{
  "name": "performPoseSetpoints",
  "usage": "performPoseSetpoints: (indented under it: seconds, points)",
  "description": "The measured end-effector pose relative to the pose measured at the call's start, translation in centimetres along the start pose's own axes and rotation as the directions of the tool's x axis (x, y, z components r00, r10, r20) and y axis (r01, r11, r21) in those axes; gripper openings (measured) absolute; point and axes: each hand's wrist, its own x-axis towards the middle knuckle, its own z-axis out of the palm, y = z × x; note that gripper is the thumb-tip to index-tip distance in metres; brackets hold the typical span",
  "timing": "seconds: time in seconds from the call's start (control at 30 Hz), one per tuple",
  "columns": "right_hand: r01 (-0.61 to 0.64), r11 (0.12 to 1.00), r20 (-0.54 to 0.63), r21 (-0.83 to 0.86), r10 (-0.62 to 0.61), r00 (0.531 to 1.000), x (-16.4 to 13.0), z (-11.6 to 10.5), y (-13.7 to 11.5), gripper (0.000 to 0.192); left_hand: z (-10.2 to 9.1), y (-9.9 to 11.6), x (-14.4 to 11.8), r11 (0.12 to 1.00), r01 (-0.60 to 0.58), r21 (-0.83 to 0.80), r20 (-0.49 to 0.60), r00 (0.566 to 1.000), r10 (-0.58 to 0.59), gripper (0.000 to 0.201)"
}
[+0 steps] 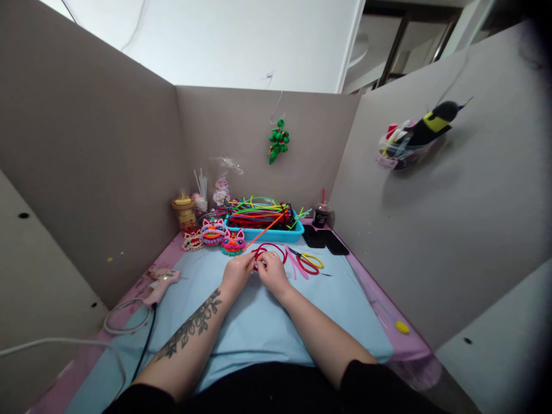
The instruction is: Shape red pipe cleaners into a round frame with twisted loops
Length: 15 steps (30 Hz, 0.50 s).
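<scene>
Pinching a looped red fuzzy pipe cleaner (269, 250), the left hand (237, 272) and right hand (271, 272) are seen together mid-table (276, 322) in the head view. At two o'clock, yellow-and-red-handled scissors (309, 262) are laid; at twelve, a blue plastic tray (264, 232).

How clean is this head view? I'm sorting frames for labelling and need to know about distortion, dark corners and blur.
Head view: strong wide-angle bend, so the grey partition walls lean outward; the right edge and corners darken; light is soft and even, without glare; both hands, left hand and right hand, and the red pipe cleaner are small and slightly soft.
</scene>
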Motion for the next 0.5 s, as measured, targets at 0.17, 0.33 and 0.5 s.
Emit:
performPoseSetpoints:
  seconds: [0.17, 0.33, 0.5]
  points:
    - [-0.007, 1.0, -0.022, 0.028, 0.008, 1.0, 0.06, 0.08, -0.21, 0.013, -0.04, 0.01, 0.03, 0.999, -0.043, 0.003, -0.029, 0.999, 0.043, 0.026]
    - [-0.022, 0.997, -0.029, 0.076, 0.025, 0.999, 0.18, 0.0, -0.3, 0.014, 0.25, -0.1, -0.03, 0.999, -0.053, 0.01, -0.045, 0.998, 0.053, 0.024]
    - [-0.037, 0.992, -0.034, 0.117, 0.041, 0.999, 0.41, -0.06, -0.49, 0.015, 0.3, 0.05, -0.03, 0.999, -0.036, -0.007, -0.036, 0.999, 0.036, 0.024]
